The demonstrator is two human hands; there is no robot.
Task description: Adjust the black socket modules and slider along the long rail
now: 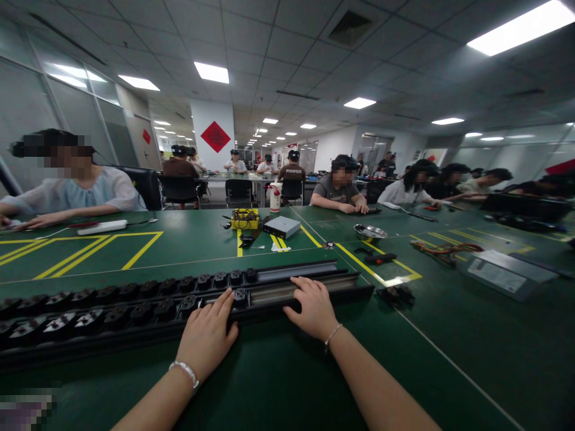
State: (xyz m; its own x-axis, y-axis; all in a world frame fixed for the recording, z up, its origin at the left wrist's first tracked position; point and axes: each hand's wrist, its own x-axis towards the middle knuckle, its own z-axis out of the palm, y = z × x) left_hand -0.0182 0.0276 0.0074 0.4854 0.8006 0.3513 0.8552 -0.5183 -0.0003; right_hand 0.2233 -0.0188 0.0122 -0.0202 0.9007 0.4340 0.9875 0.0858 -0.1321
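Lit office (251, 37), green table (287, 377); near, black rails (275, 312) carry dark modules (140, 313) at left; left hand (205, 338) and right hand (312, 304) lie on them, fingers outstretched.

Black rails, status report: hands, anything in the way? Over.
Left hand open at near rail, beside its rightmost black part. Right hand open, farther right along it. Dark clump past rail's right end, likely no obstacle.

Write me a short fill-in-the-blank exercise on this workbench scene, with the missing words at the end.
1. The left hand and right hand are at long rails with ____ outer walls.
2. The rails lie on a table coloured ____.
3. The row of black parts starts from the picture's ____ edge.
4. The diamond-shaped sign is ____.

Missing words: black; green; left; red.
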